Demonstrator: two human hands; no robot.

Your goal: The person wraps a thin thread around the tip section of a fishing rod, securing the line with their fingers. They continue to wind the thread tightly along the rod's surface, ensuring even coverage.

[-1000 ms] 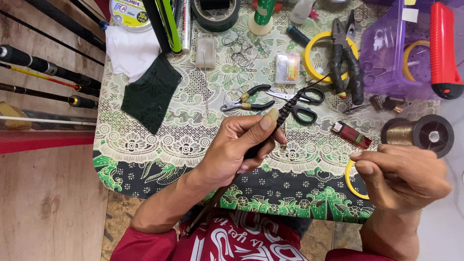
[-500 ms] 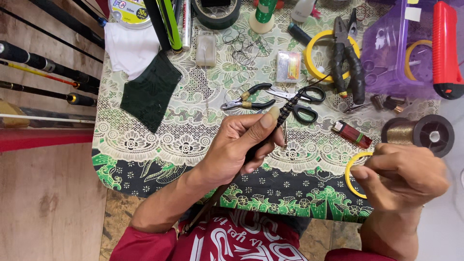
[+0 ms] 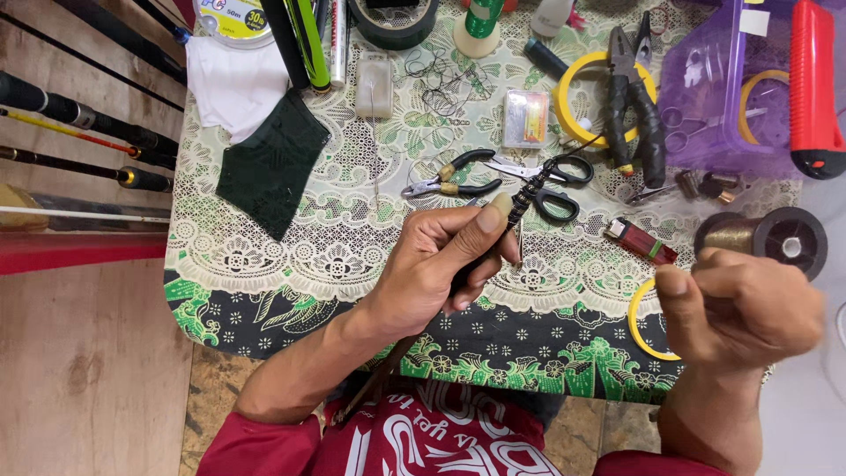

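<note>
My left hand (image 3: pixel 441 256) grips a thin dark rod (image 3: pixel 526 196), thumb laid along it. The rod's tip points up and right over the black-handled scissors (image 3: pixel 560 189); its lower end runs back toward my red shirt. My right hand (image 3: pixel 749 308) hovers at the table's right edge with fingers curled and thumb pressed on them, slightly blurred. It sits just below a spool of brown thread (image 3: pixel 775 238). I cannot see whether a thread runs through those fingers.
On the patterned green tablecloth (image 3: pixel 291 264) lie small pliers (image 3: pixel 449 181), a red lighter (image 3: pixel 639 240), a yellow ring (image 3: pixel 639 330), black pliers (image 3: pixel 634 97), a dark green cloth (image 3: pixel 269 167), a purple box (image 3: pixel 705 97) and a red cutter (image 3: pixel 815 79). Fishing rods (image 3: pixel 79 115) lie at left.
My right hand has shifted slightly up and toward the thread spool and is blurred. My left hand and the rod have hardly moved.
</note>
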